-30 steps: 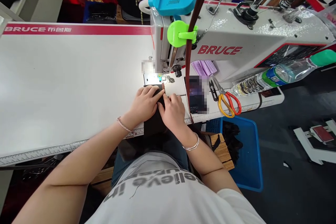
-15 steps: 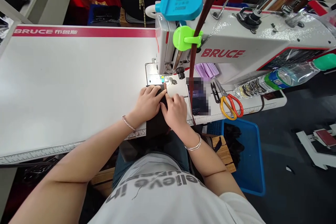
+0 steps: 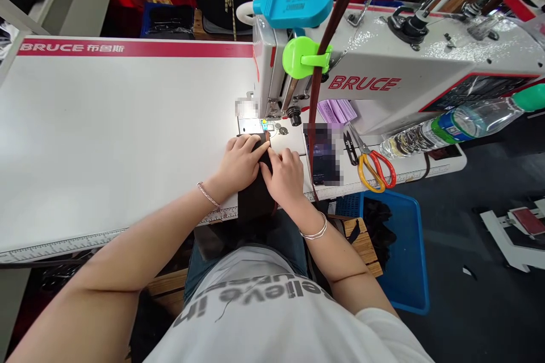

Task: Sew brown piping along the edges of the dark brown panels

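A strip of dark fabric lies over the front edge of the white sewing table and runs up toward the needle of the white BRUCE sewing machine. My left hand presses down on the fabric's left side, fingers curled over its top edge. My right hand pinches the fabric's right edge just beside it. Both hands sit close in front of the presser foot. A brown ribbon hangs down past the machine head.
Scissors with orange and red handles and black snips lie right of the needle. A water bottle rests on the machine bed. A blue crate with dark pieces stands on the floor at the right. Another person stands behind the table.
Both hands have slid the dark fabric slightly forward toward the needle; otherwise little differs apart from a small camera shift.
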A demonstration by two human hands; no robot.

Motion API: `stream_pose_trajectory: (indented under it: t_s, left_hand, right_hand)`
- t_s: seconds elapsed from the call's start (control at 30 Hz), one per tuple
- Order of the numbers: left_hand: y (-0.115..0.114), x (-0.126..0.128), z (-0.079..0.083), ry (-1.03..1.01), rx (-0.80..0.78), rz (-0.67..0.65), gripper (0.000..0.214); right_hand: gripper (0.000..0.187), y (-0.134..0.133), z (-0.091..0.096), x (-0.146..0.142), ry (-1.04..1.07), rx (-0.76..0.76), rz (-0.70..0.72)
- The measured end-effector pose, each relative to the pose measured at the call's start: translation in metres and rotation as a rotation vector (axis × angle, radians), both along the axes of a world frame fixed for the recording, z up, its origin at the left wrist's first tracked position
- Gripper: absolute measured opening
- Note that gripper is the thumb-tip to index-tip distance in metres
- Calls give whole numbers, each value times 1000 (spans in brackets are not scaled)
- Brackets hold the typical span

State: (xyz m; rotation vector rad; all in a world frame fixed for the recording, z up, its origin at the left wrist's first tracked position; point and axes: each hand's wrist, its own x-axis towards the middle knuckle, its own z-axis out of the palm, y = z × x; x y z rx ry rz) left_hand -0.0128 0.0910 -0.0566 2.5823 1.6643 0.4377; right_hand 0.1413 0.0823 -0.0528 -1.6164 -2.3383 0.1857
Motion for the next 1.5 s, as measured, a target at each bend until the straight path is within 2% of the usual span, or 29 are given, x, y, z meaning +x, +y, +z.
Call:
stream_pose_trajectory:
  t_s: [0.73,1.5]
  left_hand:
    - [13,-5,-5,-41,5,30,48]
    - [15,-4,-4,-52,0,40,47]
  right_hand:
    - [45,13,-4,-4,-18,16,-12]
    - [46,15,-3,-3,-9,22,-7]
